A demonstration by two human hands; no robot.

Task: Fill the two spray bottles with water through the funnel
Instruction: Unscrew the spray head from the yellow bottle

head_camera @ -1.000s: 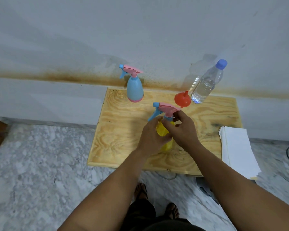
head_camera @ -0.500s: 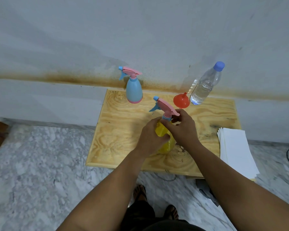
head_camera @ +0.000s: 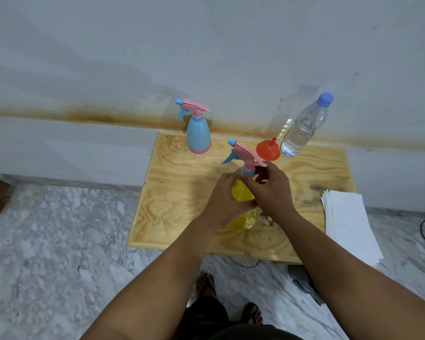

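Observation:
A yellow spray bottle (head_camera: 241, 192) stands near the middle of the wooden table (head_camera: 182, 192). My left hand (head_camera: 225, 200) grips its body from the left. My right hand (head_camera: 271, 190) curls round the blue collar under its pink spray head (head_camera: 245, 154), which points to the back left. A blue spray bottle (head_camera: 198, 136) with a pink head stands at the back of the table. An orange funnel (head_camera: 268, 148) rests mouth down to its right. Beside the funnel stands a clear water bottle (head_camera: 302, 128) with a blue cap on.
The table stands against a stained white wall (head_camera: 206, 57). A stack of white paper (head_camera: 349, 222) lies at the table's right edge. Marble floor (head_camera: 59, 241) lies to the left and in front, and my sandalled feet (head_camera: 231, 300) show below.
The pink spray head has turned from pointing left to pointing back left, with my right hand shifting round the collar. My left hand has kept its hold on the yellow body.

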